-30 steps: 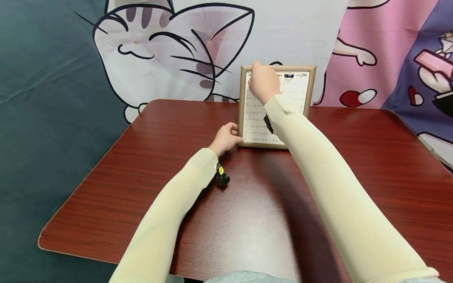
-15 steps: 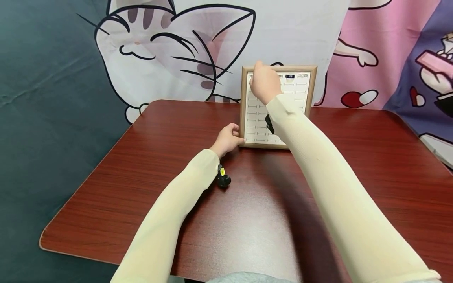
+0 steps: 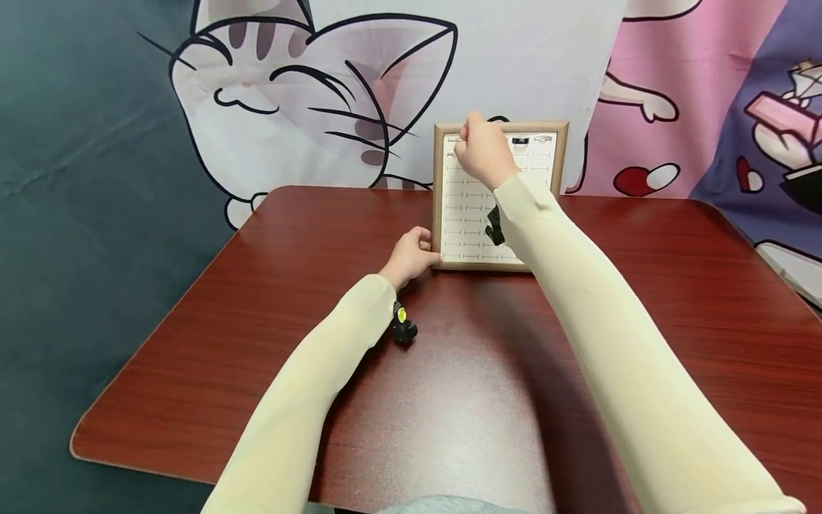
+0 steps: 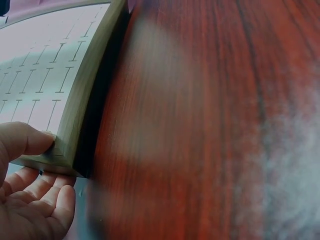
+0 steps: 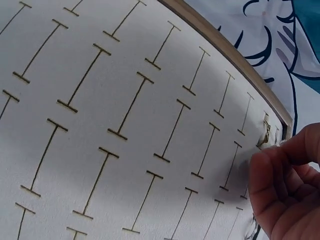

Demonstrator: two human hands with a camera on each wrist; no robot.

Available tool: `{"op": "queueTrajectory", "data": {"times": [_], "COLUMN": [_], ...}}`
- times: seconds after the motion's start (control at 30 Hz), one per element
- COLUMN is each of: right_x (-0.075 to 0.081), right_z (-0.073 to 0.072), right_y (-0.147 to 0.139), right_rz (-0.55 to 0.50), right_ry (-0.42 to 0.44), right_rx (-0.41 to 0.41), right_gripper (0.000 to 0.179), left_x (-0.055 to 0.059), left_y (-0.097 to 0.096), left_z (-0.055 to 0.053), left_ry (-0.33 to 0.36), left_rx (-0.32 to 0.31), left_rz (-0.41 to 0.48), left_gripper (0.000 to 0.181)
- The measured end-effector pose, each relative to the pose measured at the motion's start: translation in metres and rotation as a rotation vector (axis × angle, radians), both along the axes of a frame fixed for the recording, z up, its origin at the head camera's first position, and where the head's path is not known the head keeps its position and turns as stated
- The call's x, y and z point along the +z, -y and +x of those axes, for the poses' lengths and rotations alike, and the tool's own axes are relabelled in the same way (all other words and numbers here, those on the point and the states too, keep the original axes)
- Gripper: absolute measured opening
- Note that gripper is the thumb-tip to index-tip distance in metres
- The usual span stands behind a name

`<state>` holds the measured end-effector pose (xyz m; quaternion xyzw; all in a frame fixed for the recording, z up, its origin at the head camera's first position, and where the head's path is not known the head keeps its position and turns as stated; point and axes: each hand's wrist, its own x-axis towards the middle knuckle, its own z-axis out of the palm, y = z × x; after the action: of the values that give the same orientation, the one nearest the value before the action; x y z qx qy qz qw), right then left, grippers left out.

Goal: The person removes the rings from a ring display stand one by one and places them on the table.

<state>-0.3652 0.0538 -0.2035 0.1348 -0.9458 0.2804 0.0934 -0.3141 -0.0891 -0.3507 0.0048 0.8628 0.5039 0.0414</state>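
A wood-framed board (image 3: 472,207) with a white face and rows of I-shaped slits stands upright on the table. My left hand (image 3: 409,255) grips its lower left corner; in the left wrist view the thumb (image 4: 30,139) lies on the front and the fingers bend under the edge. Up at the top left, my right hand (image 3: 486,151) has curled fingers, thumb and fingertips together. In the right wrist view they pinch at a small gold-coloured piece (image 5: 265,131) in a slit; its exact kind is partly hidden. A dark piece (image 3: 520,141) and a silvery piece (image 3: 543,139) sit in the top row.
The reddish-brown wooden table (image 3: 257,343) runs out to both sides of the board. Behind it hangs a cloth backdrop (image 3: 514,57) with cartoon figures. A black wrist camera (image 3: 403,325) sits under the left sleeve.
My right hand and wrist have shifted slightly to the right against the board, its fingertips still near the top left. The left hand keeps its place on the corner. The view has shifted slightly.
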Motion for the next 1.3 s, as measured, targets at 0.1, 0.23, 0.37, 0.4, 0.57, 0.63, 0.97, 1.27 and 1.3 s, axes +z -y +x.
{"op": "queueTrajectory", "data": {"times": [0.1,0.23,0.37,0.4,0.57,0.63,0.97,1.27,1.3], "right_x": [0.002,0.006,0.005,0.004,-0.007,-0.013,-0.043,-0.065,-0.066], "right_z": [0.003,0.01,0.019,0.021,0.035,0.042,0.069,0.084,0.085], "right_y": [-0.003,-0.009,-0.019,-0.021,-0.041,-0.05,-0.098,-0.127,-0.129], "right_rz": [-0.025,-0.041,-0.058,-0.063,-0.061,-0.052,0.013,0.047,0.052], "right_ry": [-0.013,-0.038,-0.066,-0.08,-0.113,-0.111,-0.033,-0.058,-0.058], "right_rx": [0.001,-0.002,0.016,0.019,0.018,0.011,-0.052,-0.088,-0.091], "right_gripper": [0.018,0.018,0.017,0.017,0.015,0.015,0.014,0.009,0.009], "left_x": [-0.001,0.0,0.0,0.0,0.001,0.001,0.001,0.0,0.0], "left_y": [0.0,0.0,0.0,0.0,0.0,-0.001,-0.001,-0.003,-0.003], "left_z": [0.0,-0.001,-0.002,-0.002,-0.001,-0.001,0.002,0.004,0.004], "left_ry": [0.007,0.004,-0.012,-0.016,-0.009,-0.003,0.012,0.011,0.01], "left_rx": [0.001,0.004,0.009,0.01,0.01,0.008,0.02,0.012,0.013], "left_rz": [0.016,0.026,0.009,0.005,-0.003,-0.01,0.011,0.019,0.02], "left_gripper": [0.046,0.048,0.047,0.047,0.049,0.049,0.049,0.052,0.052]}}
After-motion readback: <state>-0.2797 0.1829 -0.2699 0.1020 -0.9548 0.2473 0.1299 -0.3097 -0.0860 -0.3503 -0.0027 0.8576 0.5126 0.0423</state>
